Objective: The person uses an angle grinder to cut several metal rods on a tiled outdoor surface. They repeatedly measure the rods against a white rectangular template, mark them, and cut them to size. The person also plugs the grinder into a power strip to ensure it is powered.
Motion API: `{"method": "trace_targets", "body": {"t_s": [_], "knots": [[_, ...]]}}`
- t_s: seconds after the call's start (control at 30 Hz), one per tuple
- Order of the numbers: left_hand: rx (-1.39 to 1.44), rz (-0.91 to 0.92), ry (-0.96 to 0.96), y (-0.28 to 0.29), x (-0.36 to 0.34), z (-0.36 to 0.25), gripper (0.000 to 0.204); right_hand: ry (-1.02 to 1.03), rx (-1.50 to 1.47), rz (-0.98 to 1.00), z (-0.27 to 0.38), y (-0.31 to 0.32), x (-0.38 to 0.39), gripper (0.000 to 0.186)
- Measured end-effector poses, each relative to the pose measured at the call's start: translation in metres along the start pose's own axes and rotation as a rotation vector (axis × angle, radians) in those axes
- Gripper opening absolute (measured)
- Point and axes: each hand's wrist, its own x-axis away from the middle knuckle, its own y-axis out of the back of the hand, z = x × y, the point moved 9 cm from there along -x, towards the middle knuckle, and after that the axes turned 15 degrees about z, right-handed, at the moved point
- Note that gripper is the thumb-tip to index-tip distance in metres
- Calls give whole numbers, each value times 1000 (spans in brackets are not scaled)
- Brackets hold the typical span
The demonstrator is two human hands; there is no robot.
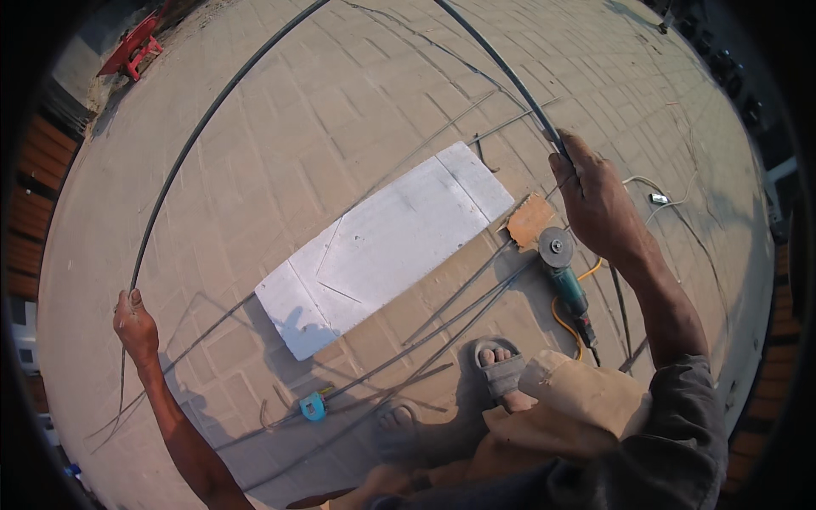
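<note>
My left hand (pixel 138 327) is closed round a long dark metal rod (pixel 202 123), whose lower end runs on below the fist toward the paving. My right hand (pixel 600 202), raised on the right, grips another dark stretch of rod (pixel 503 66). Both stretches curve up past the top edge of the view, so I cannot tell whether they are one piece. Between my hands a pale rectangular block (pixel 395 242) with thin lines across it lies on the ground. Beneath my right hand rests a green angle grinder (pixel 568 285), beside an orange-brown slab piece (pixel 530 220).
Several loose rods (pixel 408 350) lie across the paving (pixel 255 170) near my sandalled foot (pixel 501 370). A blue tape measure (pixel 313 406) sits among them. A yellow cord (pixel 561 319) loops by the grinder. Thin cable (pixel 671 202) trails at right. A red wheelbarrow-like object (pixel 134 47) stands far left.
</note>
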Motion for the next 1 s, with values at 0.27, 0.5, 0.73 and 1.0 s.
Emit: {"method": "trace_targets", "body": {"t_s": [0.27,0.5,0.73,1.0], "knots": [[122,302,8,-93,75,4,40,249,1130,-447,-97,232,-37,34],[67,803,242,-146,138,-35,32,339,1091,-504,-66,184,-62,36],[125,897,-184,-167,157,-150,34,469,585,-401,-83,69,-95,31],[250,1350,-19,-194,151,-130,57,486,377,-197,-51,26,-108,31]]}}
